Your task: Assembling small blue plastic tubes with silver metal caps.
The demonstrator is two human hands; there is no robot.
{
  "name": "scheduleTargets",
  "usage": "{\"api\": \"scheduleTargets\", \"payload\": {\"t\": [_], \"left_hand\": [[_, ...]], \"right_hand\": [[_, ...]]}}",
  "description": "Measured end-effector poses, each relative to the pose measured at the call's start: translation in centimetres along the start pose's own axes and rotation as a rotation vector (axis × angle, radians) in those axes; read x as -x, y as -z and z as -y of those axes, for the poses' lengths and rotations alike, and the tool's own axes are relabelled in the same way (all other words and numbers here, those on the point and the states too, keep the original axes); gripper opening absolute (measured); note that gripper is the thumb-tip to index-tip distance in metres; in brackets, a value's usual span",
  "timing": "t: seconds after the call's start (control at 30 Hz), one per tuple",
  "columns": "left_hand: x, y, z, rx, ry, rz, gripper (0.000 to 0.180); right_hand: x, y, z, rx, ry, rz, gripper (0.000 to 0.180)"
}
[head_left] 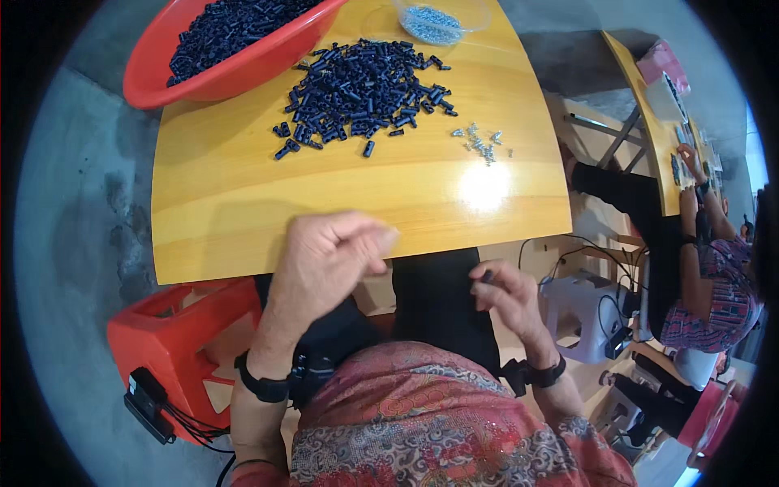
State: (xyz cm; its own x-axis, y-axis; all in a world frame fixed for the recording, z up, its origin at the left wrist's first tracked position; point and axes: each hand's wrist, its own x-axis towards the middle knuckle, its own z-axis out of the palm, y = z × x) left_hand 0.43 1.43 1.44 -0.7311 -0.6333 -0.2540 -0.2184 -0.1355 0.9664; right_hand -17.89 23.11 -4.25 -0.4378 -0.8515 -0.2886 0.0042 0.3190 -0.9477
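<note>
My left hand (329,256) is over the table's front edge, its fingers curled and pinched together. Motion blurs the fingertips, so anything between them is hidden. Lower and to the right, past the edge, my right hand (513,299) pinches a small black plastic piece (487,277) between thumb and fingers. Beyond my hands, a heap of short black tubular plastic pieces (365,89) is spread over the yellow table (341,187), with a few strays at its near side. To the right of it lies a loose scatter of small silvery metal parts (480,144), probably screws.
A red basin (150,85) full of similar black pieces stands at the far left. At the back, a clear tub (434,26) holds many silvery parts. A red stool (191,333) is left of my legs, a white stool (580,312) right. Another person (706,292) sits at a neighbouring table.
</note>
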Motion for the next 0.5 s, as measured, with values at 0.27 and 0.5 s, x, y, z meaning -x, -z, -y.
{"api": "scheduleTargets", "payload": {"t": [0.27,0.5], "left_hand": [[-5.0,-0.8,1.2,-0.156,-0.27,-0.376,0.012],[-6.3,-0.8,0.8,-0.514,-0.419,-0.507,0.019]], "right_hand": [[-7.4,15.0,-30.1,0.23,0.089,-0.336,0.023],[-9.3,9.7,-26.3,-0.052,-0.108,-0.299,0.026]]}}
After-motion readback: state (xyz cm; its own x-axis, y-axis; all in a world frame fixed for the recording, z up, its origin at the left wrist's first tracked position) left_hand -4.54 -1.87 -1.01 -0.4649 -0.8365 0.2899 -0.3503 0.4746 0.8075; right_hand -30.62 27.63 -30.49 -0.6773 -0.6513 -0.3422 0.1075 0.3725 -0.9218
